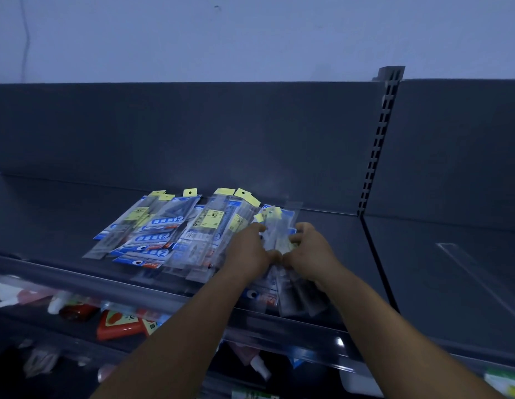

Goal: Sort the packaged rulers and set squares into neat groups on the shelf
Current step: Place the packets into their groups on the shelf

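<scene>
A loose heap of packaged rulers and set squares [164, 228] in clear sleeves with yellow hang tabs and blue cards lies on the dark grey shelf [322, 226]. At the heap's right end my left hand [249, 250] and my right hand [311, 249] together grip a small bundle of clear ruler packs [276, 226]. The bundle points away from me and its near end reaches the shelf's front edge. My fingers hide the middle of the bundle.
A slotted upright [377, 156] divides this shelf from the bay on the right, where a clear strip [463, 263] lies. A back panel [193, 131] closes the rear. A lower shelf holds red and white items [115, 323] below the front rail [135, 289].
</scene>
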A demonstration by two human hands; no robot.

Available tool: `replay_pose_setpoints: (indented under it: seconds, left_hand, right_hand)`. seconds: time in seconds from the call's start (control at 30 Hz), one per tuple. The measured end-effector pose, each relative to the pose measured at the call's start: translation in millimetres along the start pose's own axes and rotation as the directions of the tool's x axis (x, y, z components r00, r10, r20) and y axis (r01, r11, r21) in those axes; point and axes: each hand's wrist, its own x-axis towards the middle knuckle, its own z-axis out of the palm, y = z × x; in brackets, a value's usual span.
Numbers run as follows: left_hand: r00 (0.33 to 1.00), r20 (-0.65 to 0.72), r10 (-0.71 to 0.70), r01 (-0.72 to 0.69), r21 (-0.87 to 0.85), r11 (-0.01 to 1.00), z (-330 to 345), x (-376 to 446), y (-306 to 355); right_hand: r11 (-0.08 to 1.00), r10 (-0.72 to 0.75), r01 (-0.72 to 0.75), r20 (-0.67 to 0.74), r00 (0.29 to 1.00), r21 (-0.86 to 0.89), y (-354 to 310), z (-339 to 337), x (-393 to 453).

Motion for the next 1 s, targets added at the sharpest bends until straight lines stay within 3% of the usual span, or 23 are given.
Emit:
replay_pose_setpoints:
  seconds: [0.33,0.63,0.83,1.0]
  left_hand:
    - [0.999,-0.001,-0.048,0.048,-0.134,0.990,-4.7,1.8,2.3]
    - [0.995,-0.030,-0.097,0.083,-0.309,0.947,-8.9,1.1,5.2]
    - [0.995,-0.001,-0.102,0.093,-0.398,0.913,-6.2,2.3,5.0]
    - [0.995,0.025,-0.095,0.097,-0.452,0.887,-8.0,-1.1,6.7]
  right_hand:
    - [0.996,-0.035,0.040,-0.055,0.998,0.085,-5.9,4.3,6.3]
    - [0.933,-0.038,0.055,-0.055,0.998,0.355,-4.2,7.6,9.5]
    - [0.914,-0.077,0.089,-0.047,0.996,0.396,-4.5,1.5,5.6]
    - [0.858,-0.011,0.038,-0.056,0.998,0.512,-4.6,3.8,5.0]
